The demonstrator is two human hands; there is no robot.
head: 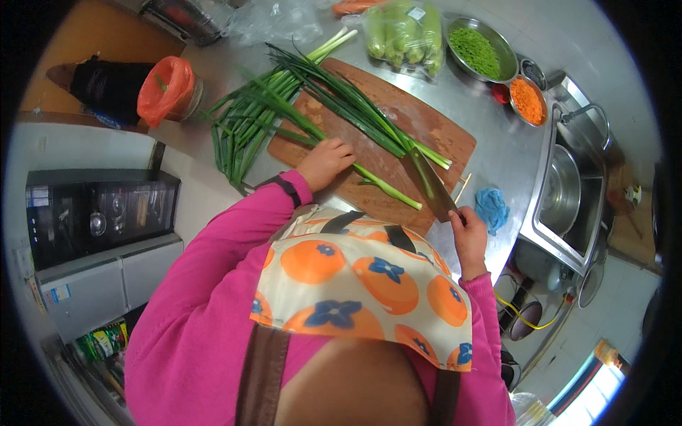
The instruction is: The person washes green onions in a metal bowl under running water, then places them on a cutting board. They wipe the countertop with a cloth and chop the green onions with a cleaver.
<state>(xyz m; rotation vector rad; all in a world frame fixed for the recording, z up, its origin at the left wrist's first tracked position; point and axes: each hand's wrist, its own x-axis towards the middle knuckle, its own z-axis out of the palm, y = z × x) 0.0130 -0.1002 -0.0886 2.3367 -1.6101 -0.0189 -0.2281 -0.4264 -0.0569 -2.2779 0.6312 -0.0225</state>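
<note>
My left hand (329, 161) grips a single green onion (390, 188) over the wooden cutting board (349, 199). The stalk's white end points to the right, and its leaves run up to the left. In my right hand (470, 237) is the handle of a kitchen cleaver (426, 181). Its broad blade lies over the board's right part, close to the white ends of a bunch of green onions (367, 120) that crosses the board. More green onions (258, 114) lie to the left, partly off the board.
Beyond the board are bagged green vegetables (405, 34), a steel bowl of chopped greens (474, 53) and a bowl of shredded orange vegetable (527, 101). A blue cloth (491, 209) lies right, before the sink (533, 234). A bin with a red bag (168, 88) stands left.
</note>
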